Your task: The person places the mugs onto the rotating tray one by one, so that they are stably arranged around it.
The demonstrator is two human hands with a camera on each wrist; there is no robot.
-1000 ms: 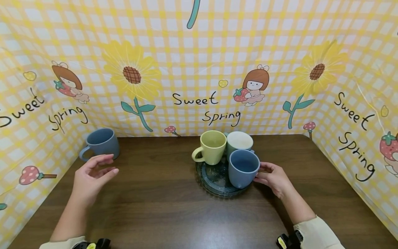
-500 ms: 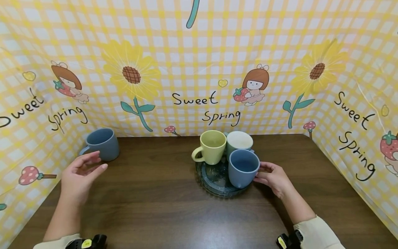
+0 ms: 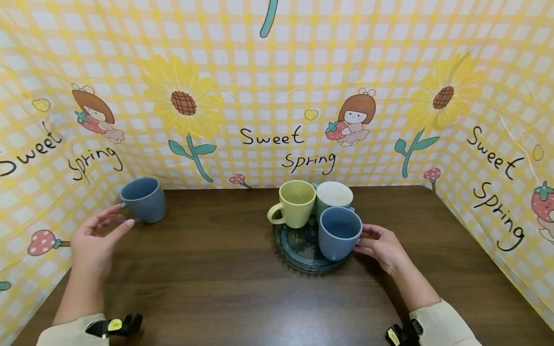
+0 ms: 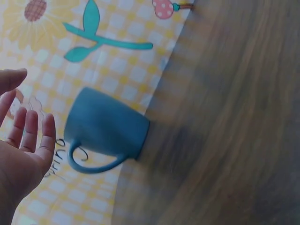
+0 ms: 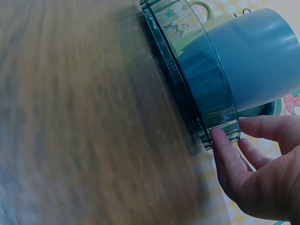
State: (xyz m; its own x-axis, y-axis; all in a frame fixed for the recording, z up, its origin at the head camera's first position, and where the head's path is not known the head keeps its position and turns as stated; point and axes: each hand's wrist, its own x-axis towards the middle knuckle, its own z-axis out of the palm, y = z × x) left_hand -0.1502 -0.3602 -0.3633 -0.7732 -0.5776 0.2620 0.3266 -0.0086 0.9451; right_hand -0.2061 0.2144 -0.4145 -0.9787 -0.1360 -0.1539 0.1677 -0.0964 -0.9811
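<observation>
In the head view my left hand [image 3: 93, 240] is at the left, fingers spread apart, beside the handle of a blue mug [image 3: 147, 202]. The left wrist view shows that hand open near the mug [image 4: 108, 124], holding nothing. On the right, a round see-through tray [image 3: 298, 250] with a dark base carries a yellow-green mug [image 3: 296, 206], a green mug with a white inside [image 3: 334, 193] and a second blue mug [image 3: 339, 235]. My right hand [image 3: 383, 247] pinches the tray's right edge; in the right wrist view its thumb is at the rim and fingertips lie lower.
The dark wooden table [image 3: 207, 269] runs between the left mug and the tray. A yellow checked cloth [image 3: 259, 96] with printed flowers and figures rises at the back and both sides. Each wrist wears a black strap device [image 3: 114, 327].
My left hand has moved left and slightly down, from in front of the left blue mug to its handle side. The right hand, the tray and the mugs have stayed in place.
</observation>
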